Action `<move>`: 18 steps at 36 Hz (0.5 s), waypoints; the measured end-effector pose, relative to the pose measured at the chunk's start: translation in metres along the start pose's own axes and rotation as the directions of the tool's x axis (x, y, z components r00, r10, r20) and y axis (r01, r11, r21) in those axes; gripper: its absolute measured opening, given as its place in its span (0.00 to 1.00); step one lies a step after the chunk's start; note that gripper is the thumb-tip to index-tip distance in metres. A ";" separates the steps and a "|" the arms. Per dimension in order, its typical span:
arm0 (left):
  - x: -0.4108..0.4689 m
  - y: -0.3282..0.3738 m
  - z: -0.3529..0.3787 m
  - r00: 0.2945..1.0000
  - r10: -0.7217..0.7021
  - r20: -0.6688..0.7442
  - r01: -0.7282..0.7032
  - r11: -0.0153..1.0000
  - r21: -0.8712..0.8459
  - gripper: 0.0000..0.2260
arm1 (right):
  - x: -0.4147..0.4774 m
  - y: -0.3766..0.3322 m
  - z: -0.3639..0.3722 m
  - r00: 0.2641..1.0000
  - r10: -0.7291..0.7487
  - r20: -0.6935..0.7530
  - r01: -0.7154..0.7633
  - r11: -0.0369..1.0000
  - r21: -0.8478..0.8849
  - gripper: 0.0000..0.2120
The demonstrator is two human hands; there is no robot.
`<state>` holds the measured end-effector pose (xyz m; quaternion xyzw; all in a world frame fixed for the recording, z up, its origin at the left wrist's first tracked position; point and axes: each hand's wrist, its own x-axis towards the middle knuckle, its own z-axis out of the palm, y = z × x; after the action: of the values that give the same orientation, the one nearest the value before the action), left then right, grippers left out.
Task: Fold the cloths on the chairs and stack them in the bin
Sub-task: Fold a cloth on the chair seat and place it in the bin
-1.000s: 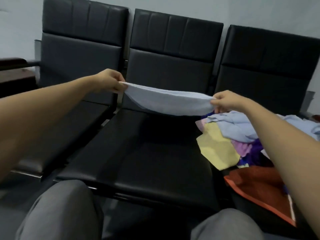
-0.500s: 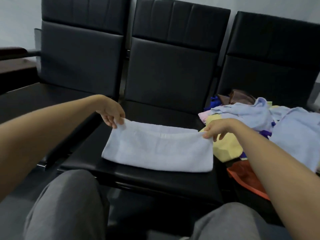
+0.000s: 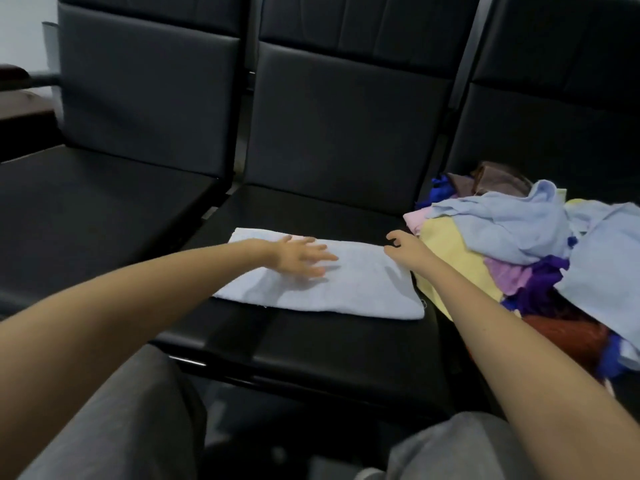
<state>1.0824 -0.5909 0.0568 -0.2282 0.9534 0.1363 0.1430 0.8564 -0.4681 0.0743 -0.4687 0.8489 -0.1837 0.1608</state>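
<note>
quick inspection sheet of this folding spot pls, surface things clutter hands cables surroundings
surface: black middle seat, one cloth lying on it
job's things: folded light blue cloth flat on the seat; unfolded cloth pile on the right chair; bin not in view
clutter: nothing seen
hands: left hand flat on the cloth; right hand loosely curled at its far right corner, gripping nothing
cables: nothing seen
surroundings: left seat, grey wall, person's grey trousers

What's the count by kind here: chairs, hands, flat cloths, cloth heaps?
Chairs: 3
Hands: 2
Flat cloth on the middle seat: 1
Cloth heap on the right seat: 1
Total: 7
</note>
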 end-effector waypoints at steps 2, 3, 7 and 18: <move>0.005 0.008 0.022 0.997 -0.059 0.040 0.057 0.997 0.054 0.22 | 0.000 -0.001 0.004 0.999 -0.031 -0.020 0.031 1.000 0.004 0.20; 0.007 0.011 0.030 0.996 -0.093 -0.002 0.093 0.995 0.037 0.23 | 0.001 -0.002 0.007 0.998 -0.044 -0.035 0.044 0.999 0.013 0.19; 0.014 0.011 0.035 0.923 -0.366 -0.119 0.351 0.927 -0.130 0.24 | 0.000 -0.008 0.018 0.988 -0.088 -0.125 0.094 0.995 0.046 0.16; 0.019 0.050 -0.003 0.867 -0.498 0.022 0.393 0.656 -0.644 0.11 | -0.024 -0.025 0.046 0.943 -0.302 0.139 0.311 0.949 -0.054 0.11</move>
<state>1.0419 -0.5565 0.0633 -0.4994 0.7740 0.3891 0.0120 0.9078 -0.4673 0.0480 -0.6117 0.7597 -0.1439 0.1672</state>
